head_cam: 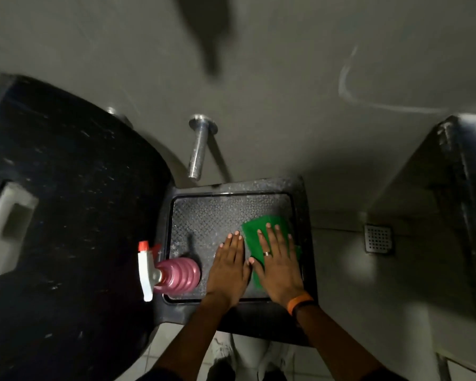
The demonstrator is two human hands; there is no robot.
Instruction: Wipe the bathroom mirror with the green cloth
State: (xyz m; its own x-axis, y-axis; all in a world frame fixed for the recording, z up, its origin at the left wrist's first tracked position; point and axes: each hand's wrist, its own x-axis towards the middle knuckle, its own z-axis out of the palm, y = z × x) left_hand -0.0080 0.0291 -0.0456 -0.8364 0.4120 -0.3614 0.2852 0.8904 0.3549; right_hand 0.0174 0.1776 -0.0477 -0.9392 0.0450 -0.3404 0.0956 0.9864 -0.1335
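A green cloth lies flat on the right part of a dark textured tray-like surface. My right hand rests palm down on the cloth, fingers spread, with a ring on one finger and an orange band at the wrist. Beside it, my left hand lies flat on the bare surface just left of the cloth. A pink ribbed spray bottle with a white and red trigger head stands at the surface's near left corner. No mirror is recognisable in this view.
A black speckled counter with a white basin fills the left. A chrome pipe juts from the grey wall above the tray. At the right are a dark partition and a floor drain. Pale floor tiles lie below.
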